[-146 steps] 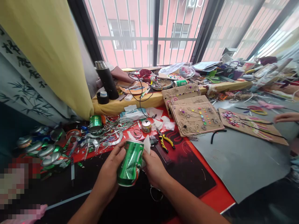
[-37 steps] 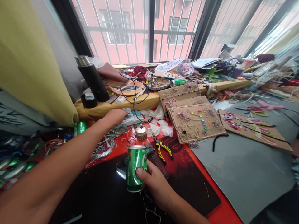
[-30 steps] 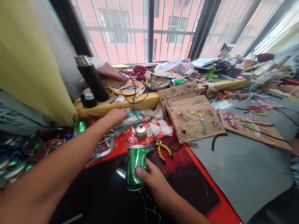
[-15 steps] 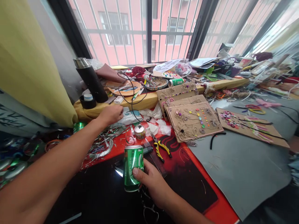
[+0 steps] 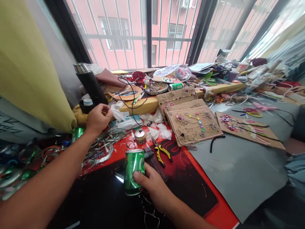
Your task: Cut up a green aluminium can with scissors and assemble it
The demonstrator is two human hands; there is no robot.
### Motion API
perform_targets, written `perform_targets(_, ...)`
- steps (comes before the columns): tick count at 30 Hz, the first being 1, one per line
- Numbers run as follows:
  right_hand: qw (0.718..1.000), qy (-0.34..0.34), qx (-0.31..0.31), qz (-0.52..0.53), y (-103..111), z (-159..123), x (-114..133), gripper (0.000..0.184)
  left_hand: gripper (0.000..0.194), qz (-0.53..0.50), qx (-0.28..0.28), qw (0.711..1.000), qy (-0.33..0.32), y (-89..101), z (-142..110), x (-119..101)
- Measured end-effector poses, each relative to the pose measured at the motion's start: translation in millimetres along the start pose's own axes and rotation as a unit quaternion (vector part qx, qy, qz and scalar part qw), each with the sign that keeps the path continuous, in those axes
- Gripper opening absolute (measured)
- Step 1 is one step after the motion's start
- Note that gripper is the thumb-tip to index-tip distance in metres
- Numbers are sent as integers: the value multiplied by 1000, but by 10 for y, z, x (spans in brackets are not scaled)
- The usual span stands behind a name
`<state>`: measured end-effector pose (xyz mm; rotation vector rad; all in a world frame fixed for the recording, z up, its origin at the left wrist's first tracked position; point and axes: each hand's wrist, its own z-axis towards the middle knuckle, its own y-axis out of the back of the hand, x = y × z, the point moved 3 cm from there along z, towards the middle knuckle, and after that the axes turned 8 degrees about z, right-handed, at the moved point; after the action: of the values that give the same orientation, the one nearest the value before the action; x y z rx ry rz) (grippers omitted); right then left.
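1. The right hand [image 5: 152,186] grips a dented green drink can [image 5: 132,170], nearly upright.
2. The left hand [image 5: 98,119] hangs raised, fingers curled, near a white wipes packet [image 5: 124,124].
3. Yellow-handled pliers [image 5: 160,153] lie just beside the can.

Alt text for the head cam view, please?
The right hand grips a green aluminium can upright above a red-and-black desk mat, while the left hand is raised near a white packet. Yellow-handled pliers lie beyond the can, between cut metallic can strips and a cardboard panel decorated with twine flowers.
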<state>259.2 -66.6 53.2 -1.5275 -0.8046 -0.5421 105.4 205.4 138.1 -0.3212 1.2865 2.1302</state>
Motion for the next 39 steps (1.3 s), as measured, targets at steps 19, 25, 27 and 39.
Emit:
perform_targets(19,998,39,15,-36,-30,-32,-25,57,34,-371,171,880,241,490,-1760,-289)
perform_targets(25,996,79,-9,-39,-32,-42,20,59,42,-509,140,787,319,417,-2092,-477)
perform_targets(27,994,94,-26,-41,-12,-30,19,59,46,-536,123,771,321,354,-2170,-514)
perform_targets(39,985,124,-29,-119,-22,-7,-14,56,54,-508,142,810,258,160,-2334,-577)
